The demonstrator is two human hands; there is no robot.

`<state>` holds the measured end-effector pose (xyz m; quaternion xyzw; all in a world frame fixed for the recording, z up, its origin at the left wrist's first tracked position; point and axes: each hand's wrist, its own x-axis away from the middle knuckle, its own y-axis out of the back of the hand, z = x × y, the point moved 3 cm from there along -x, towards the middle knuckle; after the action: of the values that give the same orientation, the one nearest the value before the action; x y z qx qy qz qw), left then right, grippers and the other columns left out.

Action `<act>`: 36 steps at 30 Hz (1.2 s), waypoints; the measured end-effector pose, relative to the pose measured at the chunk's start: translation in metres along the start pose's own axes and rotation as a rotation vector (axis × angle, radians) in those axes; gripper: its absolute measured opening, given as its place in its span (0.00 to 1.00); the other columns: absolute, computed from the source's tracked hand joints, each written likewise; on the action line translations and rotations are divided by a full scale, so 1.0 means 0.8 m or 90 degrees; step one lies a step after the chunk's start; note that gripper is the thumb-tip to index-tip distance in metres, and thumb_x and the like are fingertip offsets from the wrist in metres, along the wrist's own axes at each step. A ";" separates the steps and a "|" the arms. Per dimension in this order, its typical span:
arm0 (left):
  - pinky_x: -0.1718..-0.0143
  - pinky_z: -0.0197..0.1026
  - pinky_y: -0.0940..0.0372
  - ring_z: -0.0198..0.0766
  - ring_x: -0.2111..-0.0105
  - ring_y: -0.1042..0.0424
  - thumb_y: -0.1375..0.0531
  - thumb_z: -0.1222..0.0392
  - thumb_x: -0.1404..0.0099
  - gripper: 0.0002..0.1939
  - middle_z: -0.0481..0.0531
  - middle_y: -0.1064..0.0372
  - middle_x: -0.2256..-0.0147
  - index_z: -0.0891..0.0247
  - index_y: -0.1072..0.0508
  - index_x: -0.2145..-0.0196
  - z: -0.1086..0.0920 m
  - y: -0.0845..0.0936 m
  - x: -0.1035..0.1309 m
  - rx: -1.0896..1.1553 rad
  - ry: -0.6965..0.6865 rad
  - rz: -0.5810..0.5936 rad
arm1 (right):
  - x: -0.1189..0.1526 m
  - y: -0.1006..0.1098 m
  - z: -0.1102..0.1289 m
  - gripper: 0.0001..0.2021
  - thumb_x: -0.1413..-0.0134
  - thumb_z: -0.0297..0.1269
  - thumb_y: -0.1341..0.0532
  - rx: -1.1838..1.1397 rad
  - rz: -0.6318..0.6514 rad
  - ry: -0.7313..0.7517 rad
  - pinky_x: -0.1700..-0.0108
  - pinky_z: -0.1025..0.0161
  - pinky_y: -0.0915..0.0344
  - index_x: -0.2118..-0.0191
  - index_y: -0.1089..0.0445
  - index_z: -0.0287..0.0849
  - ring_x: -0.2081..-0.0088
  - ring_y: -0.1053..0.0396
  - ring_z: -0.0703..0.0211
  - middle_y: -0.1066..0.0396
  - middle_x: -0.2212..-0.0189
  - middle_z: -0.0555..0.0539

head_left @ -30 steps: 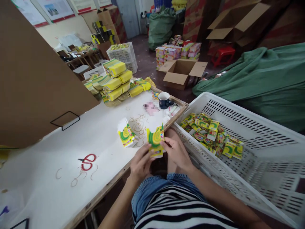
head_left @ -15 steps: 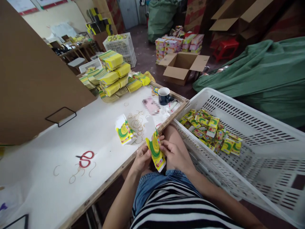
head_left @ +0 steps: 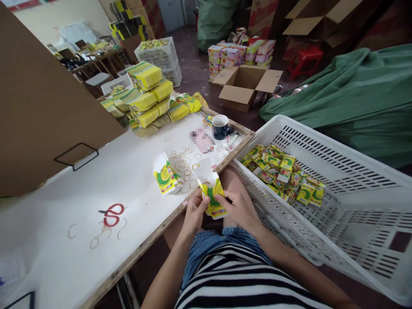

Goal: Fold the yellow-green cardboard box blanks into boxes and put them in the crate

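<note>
Between both hands, over my lap at the table's edge, is a small yellow and green printed carton (head_left: 212, 192) with its white flap standing up at the far end. My left hand (head_left: 195, 210) pinches its left side, thumb on the front. On the right side, my right hand (head_left: 240, 209) grips it with the thumb on the printed face; the fingers behind are hidden. A small stack of matching flat cartons (head_left: 166, 177) rests on the white table (head_left: 128, 180) just left of my hands. Loose rubber bands (head_left: 182, 165) lie beyond it.
Red-handled scissors (head_left: 113, 215) lie on the table to the left. Bundled cartons (head_left: 146, 96) are piled at the back. A dark mug (head_left: 220, 127) stands near the far corner. On my right, a white plastic crate (head_left: 325, 169) holds many small filled-looking yellow cartons (head_left: 285, 171).
The carton has turned from edge-tilted to facing me more squarely, its white flap now plainly upright. Both hands have shifted slightly on its sides. The view has moved a little.
</note>
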<state>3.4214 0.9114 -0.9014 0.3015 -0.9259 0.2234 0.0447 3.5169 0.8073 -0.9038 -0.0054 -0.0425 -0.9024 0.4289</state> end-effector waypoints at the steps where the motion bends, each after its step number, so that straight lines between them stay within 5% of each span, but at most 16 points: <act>1: 0.67 0.38 0.31 0.38 0.69 0.26 0.33 0.50 0.44 0.19 0.52 0.24 0.67 0.62 0.25 0.58 -0.002 0.000 -0.001 -0.009 -0.025 -0.022 | 0.000 0.000 -0.001 0.18 0.43 0.50 0.40 0.017 -0.011 0.011 0.74 0.67 0.34 0.69 0.25 0.38 0.73 0.31 0.58 0.27 0.76 0.48; 9: 0.73 0.37 0.31 0.39 0.73 0.26 0.34 0.46 0.45 0.19 0.48 0.29 0.77 0.64 0.27 0.64 -0.006 -0.001 -0.004 -0.109 -0.044 -0.148 | 0.003 -0.007 -0.008 0.17 0.40 0.45 0.44 0.182 0.006 0.015 0.73 0.67 0.39 0.72 0.27 0.38 0.75 0.35 0.60 0.29 0.76 0.47; 16: 0.66 0.38 0.31 0.40 0.66 0.24 0.33 0.54 0.44 0.31 0.52 0.24 0.65 0.59 0.43 0.47 -0.006 -0.001 0.000 -0.107 -0.086 -0.081 | 0.001 0.002 -0.016 0.13 0.42 0.45 0.42 0.156 -0.012 0.005 0.70 0.63 0.33 0.63 0.28 0.40 0.70 0.30 0.54 0.26 0.72 0.45; 20: 0.65 0.41 0.30 0.41 0.66 0.23 0.36 0.56 0.39 0.34 0.53 0.24 0.62 0.56 0.50 0.42 -0.009 0.001 0.008 -0.134 -0.075 -0.045 | -0.001 0.008 -0.007 0.20 0.41 0.42 0.41 0.066 -0.034 0.055 0.65 0.62 0.31 0.45 0.40 0.42 0.65 0.28 0.56 0.26 0.64 0.45; 23: 0.60 0.42 0.30 0.43 0.58 0.24 0.37 0.56 0.38 0.34 0.57 0.25 0.56 0.57 0.50 0.40 -0.013 0.002 0.010 -0.128 -0.077 0.009 | -0.003 0.012 0.002 0.23 0.40 0.41 0.42 0.030 0.011 0.089 0.62 0.62 0.31 0.41 0.44 0.44 0.64 0.29 0.58 0.28 0.62 0.45; 32: 0.61 0.43 0.29 0.45 0.61 0.23 0.34 0.58 0.41 0.26 0.57 0.24 0.59 0.60 0.39 0.48 -0.015 0.007 0.019 -0.038 0.015 0.104 | -0.028 0.032 0.014 0.11 0.38 0.41 0.43 0.074 0.135 0.102 0.71 0.66 0.39 0.55 0.34 0.41 0.74 0.36 0.63 0.36 0.78 0.53; 36: 0.63 0.41 0.29 0.43 0.63 0.23 0.33 0.59 0.42 0.25 0.55 0.24 0.61 0.60 0.38 0.50 -0.009 0.012 0.019 -0.047 0.029 0.092 | -0.045 0.032 0.073 0.09 0.39 0.37 0.43 0.233 0.164 0.155 0.69 0.66 0.39 0.65 0.28 0.39 0.73 0.35 0.63 0.31 0.75 0.50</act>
<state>3.4032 0.9135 -0.8958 0.2264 -0.9516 0.1989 0.0606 3.5581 0.8237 -0.8453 0.1756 -0.1524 -0.8114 0.5363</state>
